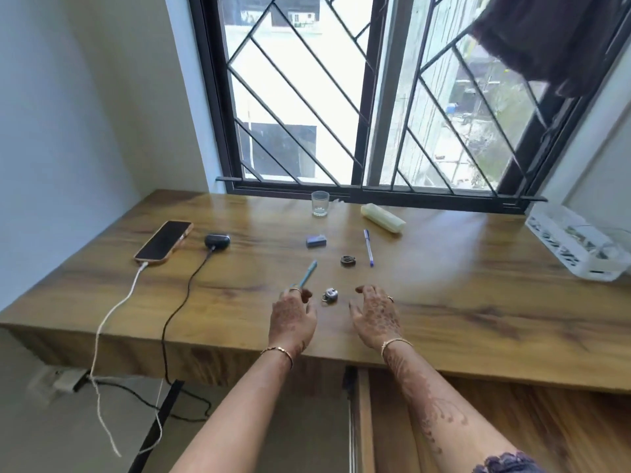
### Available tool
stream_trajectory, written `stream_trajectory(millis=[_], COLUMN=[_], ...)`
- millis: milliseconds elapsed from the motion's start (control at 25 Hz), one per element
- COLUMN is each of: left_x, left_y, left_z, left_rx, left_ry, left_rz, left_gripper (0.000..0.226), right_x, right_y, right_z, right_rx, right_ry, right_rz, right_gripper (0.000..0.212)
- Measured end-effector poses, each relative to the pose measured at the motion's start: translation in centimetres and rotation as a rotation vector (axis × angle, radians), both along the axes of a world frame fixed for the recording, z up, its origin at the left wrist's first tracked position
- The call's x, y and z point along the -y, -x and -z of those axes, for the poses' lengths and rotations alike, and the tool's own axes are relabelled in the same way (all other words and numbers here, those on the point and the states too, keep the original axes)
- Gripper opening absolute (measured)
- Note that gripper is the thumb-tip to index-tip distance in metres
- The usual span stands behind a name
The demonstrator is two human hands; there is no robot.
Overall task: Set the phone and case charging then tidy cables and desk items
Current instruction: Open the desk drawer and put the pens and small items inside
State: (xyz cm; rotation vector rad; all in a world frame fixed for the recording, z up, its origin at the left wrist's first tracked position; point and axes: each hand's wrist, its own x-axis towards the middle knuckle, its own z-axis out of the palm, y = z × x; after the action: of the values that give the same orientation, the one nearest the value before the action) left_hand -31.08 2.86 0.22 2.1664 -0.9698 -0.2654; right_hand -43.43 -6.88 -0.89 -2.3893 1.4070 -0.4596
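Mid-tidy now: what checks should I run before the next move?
1. White cable plugged into phone: ok.
2. Black cable plugged into dark case: ok.
3. Left hand grips teal pen: ok.
4. Right hand free, fingers relaxed: ok.
5. Cables tidied: not ok, both hang off the desk edge.
6. Blue pen put away: not ok, it lies on the desk.

Left hand [292, 319] is wearing a ring [294, 289] on one finger and a gold bangle [278, 351] behind the fingers, at the wrist; right hand [375, 319] likewise, henna [426, 404] running toward a dark lace sleeve [505, 464].
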Motion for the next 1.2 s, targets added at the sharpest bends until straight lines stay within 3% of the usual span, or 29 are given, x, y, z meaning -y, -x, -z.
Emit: stream_trajectory(millis=[160, 360, 560, 760, 840, 960, 1080, 1200], left_x=[2.9, 8.3, 11.2, 11.1, 10.7, 10.1, 8.8, 6.6], left_y=[-5.3, -8.8, -9.5, -9.7, -9.7, -9.1, -7.2, -3.4], left_z=[1.0, 2.0, 2.4, 2.6, 2.2, 1.5, 0.9, 1.0], left_rx=[0.042, 0.074, 0.142, 0.200, 0.094, -0.322, -0.643, -0.707], left_ry=[-0.103, -0.292, -0.248, -0.174, -0.123, 0.095, 0.276, 0.310], left_rz=[0.010, 0.123, 0.164, 0.184, 0.132, -0.003, -0.037, -0.020], left_gripper=[0.028, 0.062, 0.033, 0.026, 0.024, 0.016, 0.019, 0.022], right_x=[4.0, 9.0, 12.1, 13.0, 12.8, 12.4, 11.7, 8.4], right_y=[-3.5, -5.7, -7.2, -7.8, -7.9, -7.2, -5.0, -1.4], right_z=[1.1, 3.0, 3.5, 1.9, 1.1, 0.2, 0.3, 0.6], right_rx=[0.087, -0.168, -0.204, -0.365, -0.361, -0.239, 0.034, 0.427], right_ry=[-0.034, 0.134, 0.225, 0.287, 0.223, 0.081, -0.184, -0.543], right_rz=[0.163, 0.199, 0.167, 0.186, 0.206, 0.271, 0.344, 0.312], right_gripper=[0.037, 0.045, 0.032, 0.024, 0.021, 0.021, 0.026, 0.029])
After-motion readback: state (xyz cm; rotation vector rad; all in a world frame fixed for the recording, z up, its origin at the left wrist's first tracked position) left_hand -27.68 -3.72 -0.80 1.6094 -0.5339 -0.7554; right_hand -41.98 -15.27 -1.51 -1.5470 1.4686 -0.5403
